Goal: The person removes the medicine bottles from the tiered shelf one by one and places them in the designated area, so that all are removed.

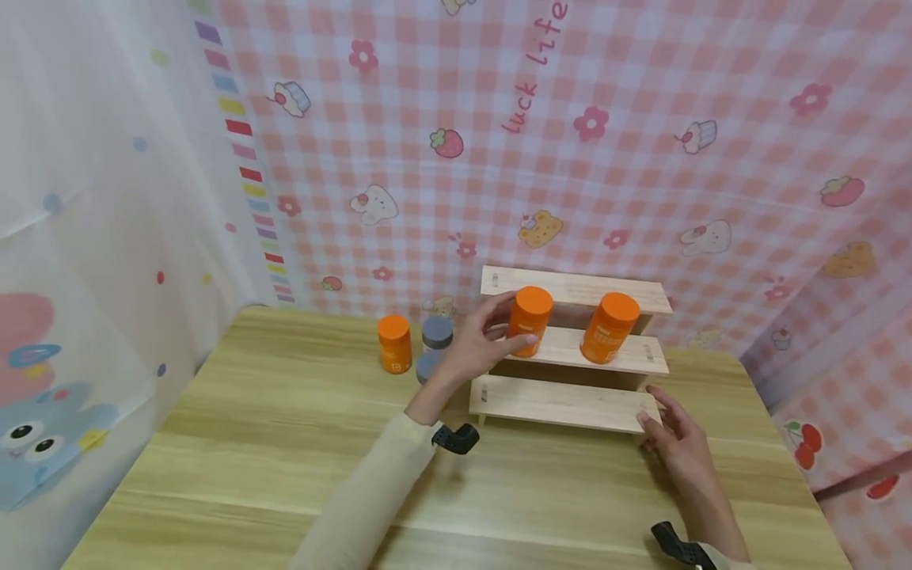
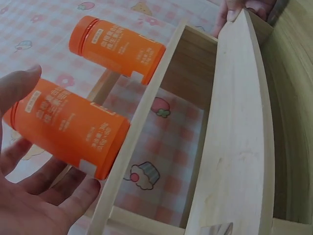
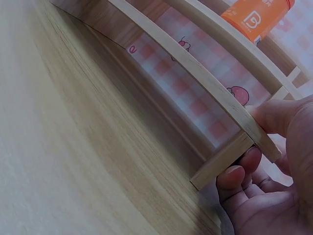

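Note:
A three-step wooden shelf [image 1: 563, 402] stands on the table. On its middle step stand two orange bottles with orange lids, the left bottle [image 1: 529, 323] and the right bottle [image 1: 609, 328]. My left hand [image 1: 473, 344] holds the left bottle, thumb on one side and fingers on the other; the left wrist view shows this bottle [image 2: 68, 127] at the step's edge. My right hand [image 1: 677, 439] grips the right end of the lowest step, its thumb on top and fingertips under the board [image 3: 234, 115] by the side support.
Left of the shelf, another orange bottle [image 1: 395, 344] stands on the wooden table [image 1: 285, 443]. Beside it are two grey-lidded jars, the rear jar [image 1: 437, 332] and the front jar [image 1: 429, 366], which is partly behind my left hand. A pink checked curtain [image 1: 427, 198] hangs behind.

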Available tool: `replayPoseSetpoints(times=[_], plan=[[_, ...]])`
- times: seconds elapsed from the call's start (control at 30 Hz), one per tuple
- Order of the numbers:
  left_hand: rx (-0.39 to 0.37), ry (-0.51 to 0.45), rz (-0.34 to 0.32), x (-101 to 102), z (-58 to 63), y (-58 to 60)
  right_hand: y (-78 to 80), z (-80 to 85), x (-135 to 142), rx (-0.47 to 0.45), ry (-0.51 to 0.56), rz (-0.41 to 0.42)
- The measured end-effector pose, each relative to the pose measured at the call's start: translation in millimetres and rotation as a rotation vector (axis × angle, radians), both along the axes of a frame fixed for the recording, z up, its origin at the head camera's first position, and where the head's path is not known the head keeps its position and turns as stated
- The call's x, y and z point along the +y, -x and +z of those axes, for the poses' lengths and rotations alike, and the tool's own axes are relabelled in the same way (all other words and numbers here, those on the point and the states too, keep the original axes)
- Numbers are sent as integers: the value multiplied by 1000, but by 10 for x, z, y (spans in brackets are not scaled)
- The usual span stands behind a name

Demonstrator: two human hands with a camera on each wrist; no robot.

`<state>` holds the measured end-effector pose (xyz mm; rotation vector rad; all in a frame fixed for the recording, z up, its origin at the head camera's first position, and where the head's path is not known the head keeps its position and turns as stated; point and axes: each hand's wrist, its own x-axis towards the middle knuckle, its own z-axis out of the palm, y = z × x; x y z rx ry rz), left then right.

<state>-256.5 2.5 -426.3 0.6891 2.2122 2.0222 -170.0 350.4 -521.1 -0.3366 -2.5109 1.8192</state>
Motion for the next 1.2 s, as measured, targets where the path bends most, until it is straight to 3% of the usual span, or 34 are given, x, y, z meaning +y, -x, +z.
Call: replayPoseSetpoints(times=[0.5,0.77,1.2], plan=[[21,34,91,182,-59,21,-8,-10,69,17,-46,45],[26,27,111,164,-67,37,18,-26,41,38,-46,56],[66,-12,130,121,-5,-73,-3,4,37,24,-75,32]])
